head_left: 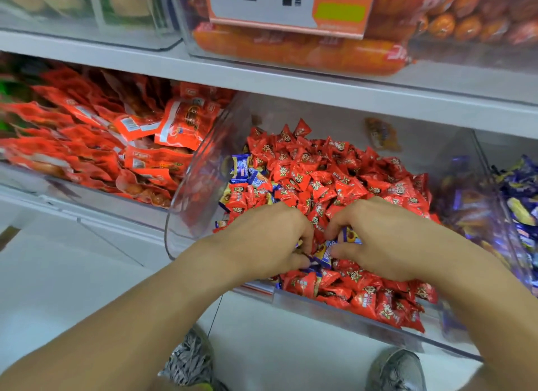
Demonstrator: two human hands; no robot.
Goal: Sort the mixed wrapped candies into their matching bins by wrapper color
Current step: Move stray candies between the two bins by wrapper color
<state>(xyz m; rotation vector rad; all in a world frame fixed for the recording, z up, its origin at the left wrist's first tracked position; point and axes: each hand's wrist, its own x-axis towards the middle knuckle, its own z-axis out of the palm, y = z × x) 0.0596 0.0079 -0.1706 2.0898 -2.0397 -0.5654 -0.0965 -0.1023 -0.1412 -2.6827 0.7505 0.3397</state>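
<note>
Shop shelves hold clear bins; both my hands dig in the red candy bin (291, 299). My left hand (262, 239) and right hand (387, 239) curl inward, fingertips pinching blue candies (326, 255) between them. Their blue bin (521, 216) lies right, nearer my right hand. My fingers hide how many I hold.

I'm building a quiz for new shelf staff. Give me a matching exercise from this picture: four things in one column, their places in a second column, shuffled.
Things
1. red candies
2. blue candies
3. orange sausages
4. red flat packets

Places
A. upper shelf bin
B. bin on the far right
C. bin left of the middle one
D. middle bin, under both hands

Pairs: 1-D, 2-B, 3-A, 4-C
</note>
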